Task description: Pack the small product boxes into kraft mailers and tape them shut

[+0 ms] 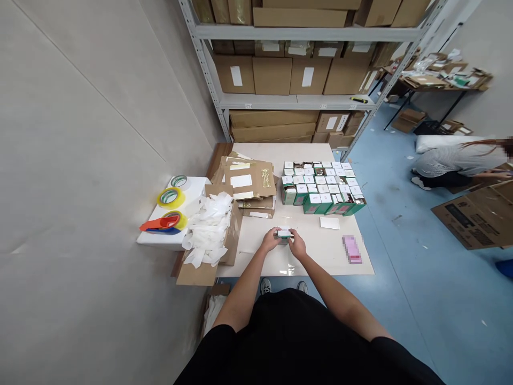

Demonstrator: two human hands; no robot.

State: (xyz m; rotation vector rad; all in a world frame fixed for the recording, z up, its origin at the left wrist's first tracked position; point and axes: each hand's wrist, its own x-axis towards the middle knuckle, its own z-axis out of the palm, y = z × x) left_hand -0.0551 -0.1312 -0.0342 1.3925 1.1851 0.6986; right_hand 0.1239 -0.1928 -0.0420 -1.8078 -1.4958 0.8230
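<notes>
A small white and green box (284,233) sits between both hands over the white table (320,256), near its front edge. My left hand (271,239) grips its left side with fingers curled. The box's right side is held by my right hand (297,244), fingers closed on it. Farther back on the table stands a block of several small green and white boxes (320,188). A loose white card (329,223) lies between that block and my hands.
Flat brown envelopes (249,184) are stacked at the table's back left. A carton of white packing scraps (208,235) and tape rolls (171,198) sit at the left. A pink item (352,249) lies front right. Shelves of cartons (280,75) stand behind. A person (457,160) crouches on the blue floor at right.
</notes>
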